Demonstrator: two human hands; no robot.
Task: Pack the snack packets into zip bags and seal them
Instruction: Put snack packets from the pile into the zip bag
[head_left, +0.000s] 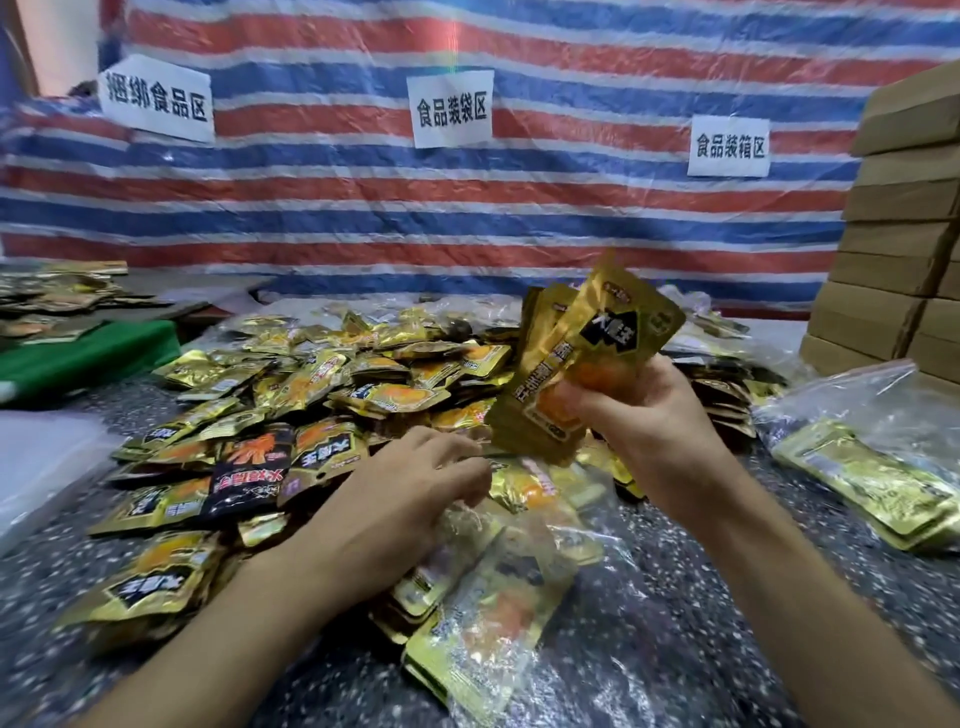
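Your right hand (644, 415) is raised above the table. Its curled fingers and thumb grip a fanned bunch of gold snack packets (582, 358) by their lower ends, so the packets stand up and lean left above your knuckles. Your left hand (415, 488) sits lower, palm down, over the upper end of a clear zip bag (498, 613) that lies flat on the table with several gold packets inside. Its fingers bend down at the bag's mouth, just beneath the held bunch, but through the blur you cannot tell whether they pinch the plastic or only rest on it. Behind and to the left of both hands spreads a big loose pile of packets (322, 384), mostly gold with a few black. To your right a filled zip bag (872, 473) lies apart from that pile. The tabletop (727, 639) is dark and speckled. Near its left edge you have a green sheet (78, 358) and a pale stack of plastic (41, 457). Cardboard boxes (904, 234) are stacked high on the right. A striped tarp (519, 208) in red, white and blue hangs as the back wall, carrying three paper signs (451, 108) with Chinese writing.
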